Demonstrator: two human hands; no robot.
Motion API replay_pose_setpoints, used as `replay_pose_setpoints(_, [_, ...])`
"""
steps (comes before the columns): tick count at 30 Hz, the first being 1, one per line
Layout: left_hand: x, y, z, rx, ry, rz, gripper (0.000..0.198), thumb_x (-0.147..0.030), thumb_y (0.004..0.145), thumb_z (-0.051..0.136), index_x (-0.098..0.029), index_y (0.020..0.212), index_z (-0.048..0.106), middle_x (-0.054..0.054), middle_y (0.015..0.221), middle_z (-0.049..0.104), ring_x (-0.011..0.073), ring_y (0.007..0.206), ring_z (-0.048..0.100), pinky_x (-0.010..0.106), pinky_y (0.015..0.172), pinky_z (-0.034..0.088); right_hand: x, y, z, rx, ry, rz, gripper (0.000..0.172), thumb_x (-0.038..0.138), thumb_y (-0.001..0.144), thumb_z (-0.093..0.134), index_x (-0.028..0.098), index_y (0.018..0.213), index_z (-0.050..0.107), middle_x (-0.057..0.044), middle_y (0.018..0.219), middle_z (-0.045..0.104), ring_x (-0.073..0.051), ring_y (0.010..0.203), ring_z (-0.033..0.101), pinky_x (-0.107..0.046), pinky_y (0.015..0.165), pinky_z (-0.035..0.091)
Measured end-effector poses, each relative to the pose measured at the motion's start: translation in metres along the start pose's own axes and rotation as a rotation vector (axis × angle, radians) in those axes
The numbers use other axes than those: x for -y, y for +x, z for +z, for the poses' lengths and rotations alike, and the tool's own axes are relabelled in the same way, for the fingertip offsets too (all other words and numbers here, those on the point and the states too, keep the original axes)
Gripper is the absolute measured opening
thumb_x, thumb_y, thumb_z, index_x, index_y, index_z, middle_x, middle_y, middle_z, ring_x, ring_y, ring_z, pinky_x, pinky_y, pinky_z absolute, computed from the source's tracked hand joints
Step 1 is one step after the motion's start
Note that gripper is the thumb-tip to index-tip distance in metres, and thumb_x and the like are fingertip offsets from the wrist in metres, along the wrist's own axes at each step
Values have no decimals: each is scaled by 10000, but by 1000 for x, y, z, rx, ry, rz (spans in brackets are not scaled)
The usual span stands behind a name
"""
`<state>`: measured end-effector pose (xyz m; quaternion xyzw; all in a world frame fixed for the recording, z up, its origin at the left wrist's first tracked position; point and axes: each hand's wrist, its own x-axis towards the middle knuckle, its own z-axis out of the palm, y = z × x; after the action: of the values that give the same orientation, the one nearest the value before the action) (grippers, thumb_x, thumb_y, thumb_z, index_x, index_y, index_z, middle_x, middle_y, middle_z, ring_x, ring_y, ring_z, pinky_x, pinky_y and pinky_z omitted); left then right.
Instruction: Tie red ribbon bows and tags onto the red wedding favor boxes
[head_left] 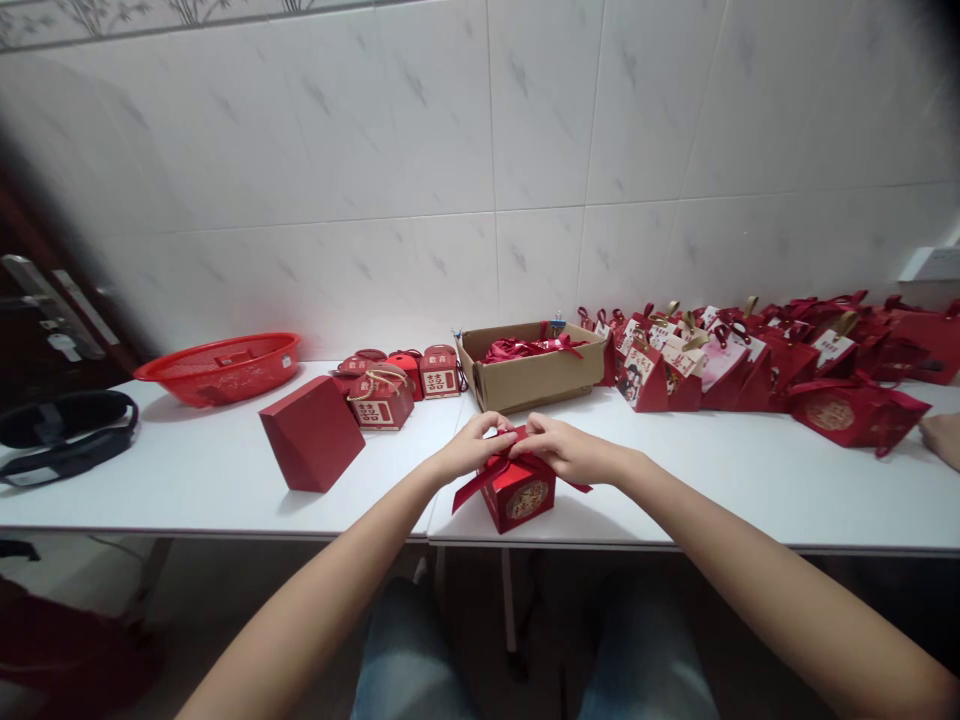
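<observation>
A small red gift box (527,497) with a gold round emblem stands on the white table near its front edge. A dark red ribbon (472,488) is around its top, one loose end hanging to the left and another showing at the right. My left hand (474,447) pinches the ribbon at the top of the box from the left. From the right, my right hand (559,450) is closed on the ribbon at the same spot. The fingers of both hands nearly meet and partly hide the knot area.
An open cardboard box (536,385) of red ribbons stands behind my hands. To the left are a plain red box (315,435), several small printed boxes (382,400), a red plastic basket (217,380) and a black strap (71,440). Many finished-looking gift boxes (720,370) crowd the right; another person's hand (941,438) shows there.
</observation>
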<state>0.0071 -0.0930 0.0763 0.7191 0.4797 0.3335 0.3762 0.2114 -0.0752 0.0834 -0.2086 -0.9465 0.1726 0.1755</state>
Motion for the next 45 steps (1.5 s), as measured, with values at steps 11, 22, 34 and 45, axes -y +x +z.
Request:
replay_pose_setpoints(11, [-5,-2,5,-59,14,19,328,-467,705,638,-170,717,498,6,810,597,123,673,537,219,553,386,-3,-4,-2,10,-11,36,432,29,835,405,267,1072,677,-38,877,405,-148,784,451,-278,718,421])
replay_pose_setpoints(22, [-4,0,4,-29,-56,150,289,-351,691,690,-167,687,467,33,792,661,164,760,606,277,696,459,-15,-8,9,-242,429,48,92,158,848,493,180,844,582,-7,809,467,-125,735,481,-265,687,410])
replay_pose_setpoints(34, [1,-2,5,-67,4,130,344,-405,666,710,-160,586,483,58,829,695,196,811,630,299,715,480,-22,-2,16,-344,244,139,124,100,746,435,200,815,406,10,757,473,-127,666,427,-246,604,341])
replay_pose_setpoints(45, [6,-8,3,-70,-66,91,404,-447,726,653,-162,559,421,62,833,679,177,779,620,284,702,465,-25,-9,16,-502,268,184,77,192,783,506,190,852,471,-7,787,543,-126,674,505,-255,604,404])
